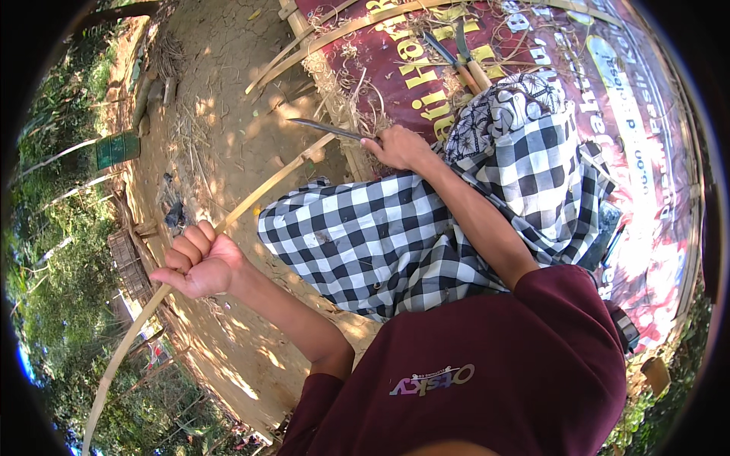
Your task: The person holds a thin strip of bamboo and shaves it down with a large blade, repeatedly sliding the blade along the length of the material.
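My left hand (pixel 199 262) is closed around a long, pale bamboo strip (pixel 275 179). The strip bends down past my fist toward the lower left rim, and its other end reaches up to the blade near my right hand. In my right hand (pixel 403 147) is a knife (pixel 323 128) with a narrow dark blade pointing left. The blade lies over or against the strip's upper end; whether it cuts in cannot be made out. My fingers hide the knife's handle. A black-and-white checked cloth (pixel 365 235) covers my legs, below the right hand.
Two more knives (pixel 435 47) (pixel 473 67) lie on a dark red printed banner (pixel 388 83) among curly bamboo shavings (pixel 372 99). Further bamboo strips (pixel 357 32) cross the banner's far side. Bare earth (pixel 228 83) stretches to the left, with a green container (pixel 118 150) and plants (pixel 61 304) beyond.
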A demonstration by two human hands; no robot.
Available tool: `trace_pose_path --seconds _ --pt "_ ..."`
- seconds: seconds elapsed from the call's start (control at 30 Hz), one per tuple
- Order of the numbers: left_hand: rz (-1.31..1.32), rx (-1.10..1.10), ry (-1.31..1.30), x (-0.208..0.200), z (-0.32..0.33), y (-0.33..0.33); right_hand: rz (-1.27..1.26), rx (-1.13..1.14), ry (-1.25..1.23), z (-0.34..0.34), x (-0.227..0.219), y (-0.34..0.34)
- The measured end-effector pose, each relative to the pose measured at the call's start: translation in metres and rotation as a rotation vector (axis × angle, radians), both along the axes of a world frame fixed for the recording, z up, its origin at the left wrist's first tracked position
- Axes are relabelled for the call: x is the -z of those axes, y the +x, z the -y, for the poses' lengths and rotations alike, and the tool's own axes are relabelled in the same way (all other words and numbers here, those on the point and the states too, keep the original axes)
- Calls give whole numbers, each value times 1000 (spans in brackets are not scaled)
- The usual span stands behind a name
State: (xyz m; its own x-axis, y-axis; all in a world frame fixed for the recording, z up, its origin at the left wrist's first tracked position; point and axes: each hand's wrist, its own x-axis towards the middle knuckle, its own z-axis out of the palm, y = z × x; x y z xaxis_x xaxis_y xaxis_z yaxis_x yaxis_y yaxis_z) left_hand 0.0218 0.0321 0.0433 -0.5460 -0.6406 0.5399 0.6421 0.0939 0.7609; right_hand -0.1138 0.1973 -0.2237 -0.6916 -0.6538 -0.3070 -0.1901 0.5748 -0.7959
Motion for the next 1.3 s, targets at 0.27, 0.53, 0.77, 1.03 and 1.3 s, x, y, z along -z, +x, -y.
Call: trace_pose_path --seconds 0.27,0.53,0.77,1.03,1.3 --pt "-131 205 -2 -32 18 49 11 76 -32 4 -21 6" --pt "-182 347 84 -27 23 51 -52 131 -364 7 -56 26" --pt "-136 280 70 1 1 21 -8 -5 -259 -10 -62 37" --pt "-37 15 -85 28 -7 -15 110 56 83 -20 -54 15" --pt "-202 -234 -53 -7 5 -15 130 334 -22 -20 -19 -13"
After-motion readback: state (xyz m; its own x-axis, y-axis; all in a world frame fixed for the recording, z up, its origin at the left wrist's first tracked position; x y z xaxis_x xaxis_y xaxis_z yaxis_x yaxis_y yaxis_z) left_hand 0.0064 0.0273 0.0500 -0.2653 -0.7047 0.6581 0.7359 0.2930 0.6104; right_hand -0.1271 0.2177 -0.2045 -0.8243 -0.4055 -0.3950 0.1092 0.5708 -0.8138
